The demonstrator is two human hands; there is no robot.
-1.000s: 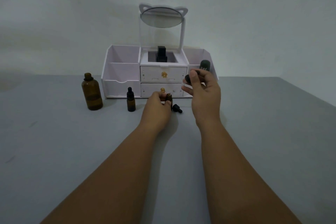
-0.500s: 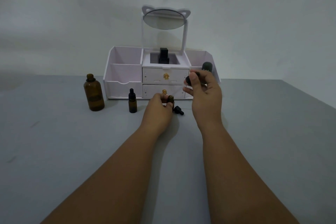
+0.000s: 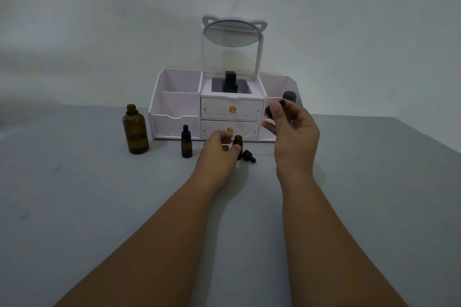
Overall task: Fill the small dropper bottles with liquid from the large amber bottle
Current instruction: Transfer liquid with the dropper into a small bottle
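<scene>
Head view, looking forward and down along both forearms. The left hand [image 3: 219, 151] curls thumb and fingers round an uncapped small bottle [image 3: 238, 141] standing on the table [image 3: 74, 207]; only the bottle's neck and one side show, the rest is covered by the fingers. The right hand [image 3: 295, 132], raised above and to the right of it, pinches a small dark dropper bulb [image 3: 269, 111] between thumb and forefinger; whether a pipette hangs below the bulb cannot be made out in the dim light. A loose dropper cap [image 3: 249, 156] lies on its side just right of the held bottle.

A capped dropper bottle [image 3: 186, 143] stands upright to the left of the left hand, apart from it. The large amber bottle [image 3: 135, 131] stands further left, its mouth uncovered; its liquid level is hard to read.

Behind these stands a white organizer [image 3: 174, 112] with open side bins and two drawers [image 3: 232, 118]. Its oval mirror [image 3: 232, 33], topped with cat ears, is tilted. A black item [image 3: 230, 82] sits in the centre well, partly sunk from sight. A dark rounded object [image 3: 289, 96] rises in the right bin, its lower part hidden by the right hand.

The table is plain grey and matte. A pale bare wall [image 3: 99, 20] closes the scene. Lighting is low.
</scene>
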